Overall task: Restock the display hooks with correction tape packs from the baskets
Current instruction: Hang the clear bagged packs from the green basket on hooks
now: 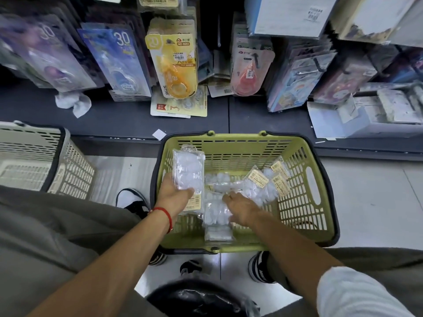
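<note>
A green basket point(304, 193) stands on the floor in front of me with several clear correction tape packs point(256, 186) inside. My left hand point(175, 195) grips a stack of clear packs point(188, 172) upright at the basket's left side. My right hand point(242, 209) reaches into the basket's middle, fingers spread over another clear pack point(215, 211); whether it grips the pack is unclear. Above the shelf, display hooks carry hanging packs: blue ones point(119, 60), a yellow one point(176, 62) and a pink one point(248, 72).
A beige basket point(68, 161) stands to the left on the floor. The dark shelf point(119, 117) holds a crumpled white wrapper point(73, 102), a loose yellow-edged pack point(180, 105) and white boxes point(377, 115) at right. A black stool point(201, 298) sits between my feet.
</note>
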Tool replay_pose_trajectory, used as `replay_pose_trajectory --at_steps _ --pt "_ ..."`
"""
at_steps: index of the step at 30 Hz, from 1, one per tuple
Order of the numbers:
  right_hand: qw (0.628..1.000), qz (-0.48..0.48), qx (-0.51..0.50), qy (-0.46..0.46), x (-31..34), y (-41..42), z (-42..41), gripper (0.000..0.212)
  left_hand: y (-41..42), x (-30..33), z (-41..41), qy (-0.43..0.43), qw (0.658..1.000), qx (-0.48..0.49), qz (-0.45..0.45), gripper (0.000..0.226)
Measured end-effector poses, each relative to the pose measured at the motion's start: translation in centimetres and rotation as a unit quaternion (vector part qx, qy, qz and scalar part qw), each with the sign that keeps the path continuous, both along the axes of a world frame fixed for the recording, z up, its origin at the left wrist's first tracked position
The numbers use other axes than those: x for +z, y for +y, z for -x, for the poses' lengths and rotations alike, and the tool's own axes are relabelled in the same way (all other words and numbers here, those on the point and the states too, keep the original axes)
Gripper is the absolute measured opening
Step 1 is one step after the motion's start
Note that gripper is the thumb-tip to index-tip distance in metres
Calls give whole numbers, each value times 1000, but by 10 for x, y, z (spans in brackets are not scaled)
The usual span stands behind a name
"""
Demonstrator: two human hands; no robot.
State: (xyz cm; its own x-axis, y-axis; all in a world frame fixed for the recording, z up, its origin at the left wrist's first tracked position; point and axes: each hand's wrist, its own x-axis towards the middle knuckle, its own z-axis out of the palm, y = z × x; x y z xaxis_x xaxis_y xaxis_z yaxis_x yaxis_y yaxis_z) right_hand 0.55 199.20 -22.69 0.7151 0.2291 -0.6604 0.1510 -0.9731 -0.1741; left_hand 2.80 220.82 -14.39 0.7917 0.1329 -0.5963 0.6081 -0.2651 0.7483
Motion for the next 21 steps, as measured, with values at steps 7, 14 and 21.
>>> replay_pose_trajectory --at_steps 7,14,21 --pt "927 -255 -265 75 31 -60 -20 43 -3 4 -5 -7 998 59 -10 43" --pt "757 -502 -389 155 77 -38 -34 30 -36 11 -1 47 985 117 115 44" --pt "884 -316 -340 -48 57 -10 -49 42 -24 1 8 58 980 98 166 40"
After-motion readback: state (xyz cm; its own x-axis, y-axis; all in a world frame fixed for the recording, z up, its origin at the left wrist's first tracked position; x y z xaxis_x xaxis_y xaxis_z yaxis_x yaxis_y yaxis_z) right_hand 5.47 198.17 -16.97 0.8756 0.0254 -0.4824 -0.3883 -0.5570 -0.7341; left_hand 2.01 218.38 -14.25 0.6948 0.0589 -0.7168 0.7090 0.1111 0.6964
